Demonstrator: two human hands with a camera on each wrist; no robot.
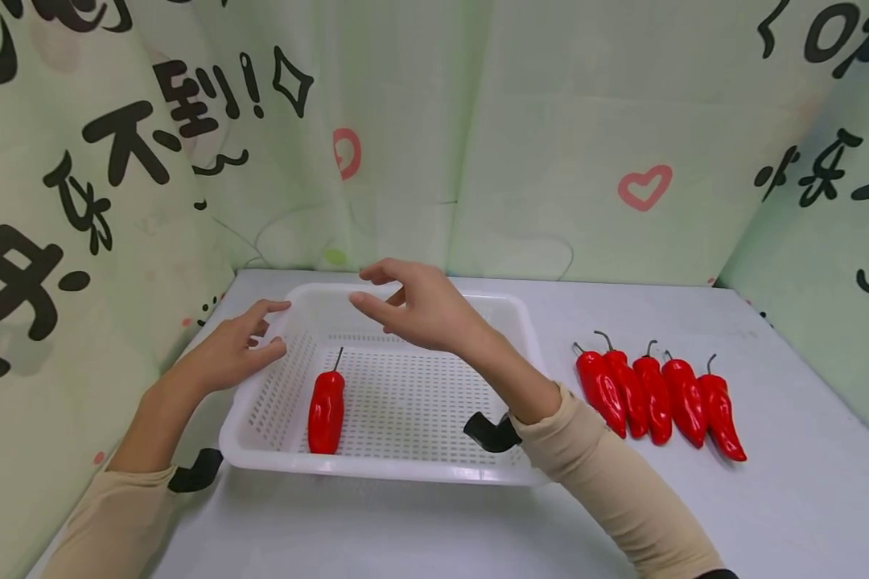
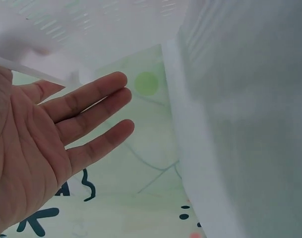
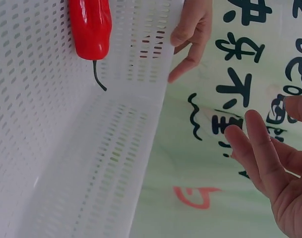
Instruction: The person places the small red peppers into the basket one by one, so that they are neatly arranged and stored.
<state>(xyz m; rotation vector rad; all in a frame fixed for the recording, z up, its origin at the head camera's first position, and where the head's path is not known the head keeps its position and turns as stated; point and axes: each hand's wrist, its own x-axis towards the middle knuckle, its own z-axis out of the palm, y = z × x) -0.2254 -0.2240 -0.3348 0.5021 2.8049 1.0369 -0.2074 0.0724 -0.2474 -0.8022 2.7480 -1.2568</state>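
Note:
A white perforated plastic basket (image 1: 434,474) stands on the table with one red chili pepper (image 1: 326,412) lying inside, toward its left. My left hand (image 1: 224,350) is at the basket's left rim; in the left wrist view its fingers (image 2: 93,119) extend fairly straight beside the wall. Whether it touches the rim I cannot tell for sure. Over the back part of the basket hovers my right hand (image 1: 423,305), holding nothing, its fingers spread and slightly bent. The right wrist view shows that hand (image 3: 284,183) apart from the basket wall and the pepper (image 3: 91,29).
Several red chili peppers (image 1: 652,394) lie side by side in a row on the white table (image 1: 789,418), right of the basket. A pale green curtain (image 1: 550,161) with black lettering and pink hearts encloses the table at the back and both sides.

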